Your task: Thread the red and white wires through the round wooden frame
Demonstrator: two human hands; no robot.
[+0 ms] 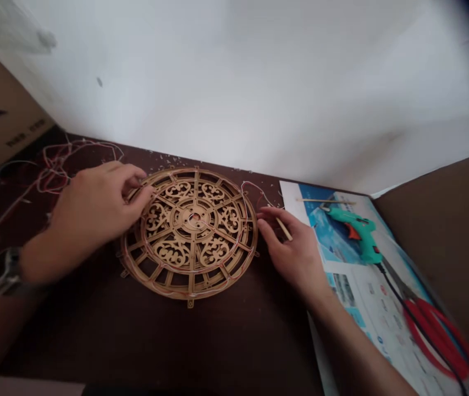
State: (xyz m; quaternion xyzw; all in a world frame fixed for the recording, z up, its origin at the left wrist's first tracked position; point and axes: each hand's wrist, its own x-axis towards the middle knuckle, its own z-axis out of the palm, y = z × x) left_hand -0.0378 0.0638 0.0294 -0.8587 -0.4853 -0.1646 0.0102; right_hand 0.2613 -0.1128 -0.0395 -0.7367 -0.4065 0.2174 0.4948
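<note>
A round wooden openwork panel (192,248) with scroll cutouts and spokes lies flat on the dark table. Thin red and white wire (246,201) runs around its rings and loops off the right edge. My left hand (102,201), with a watch on the wrist, is over the panel's upper left rim. Its thumb and fingers are pinched there, but what lies between them is hidden. At the right rim, my right hand (294,247) holds a thin wooden stick (284,229) across the fingers, with its fingertips close to the wire loop.
Tangled red and white wire (55,170) lies at the left beside a cardboard box (3,104). On the printed sheet (353,308) at the right are a green glue gun (360,234), another stick (341,202) and red-handled scissors (432,335). A white wall (234,82) rises behind.
</note>
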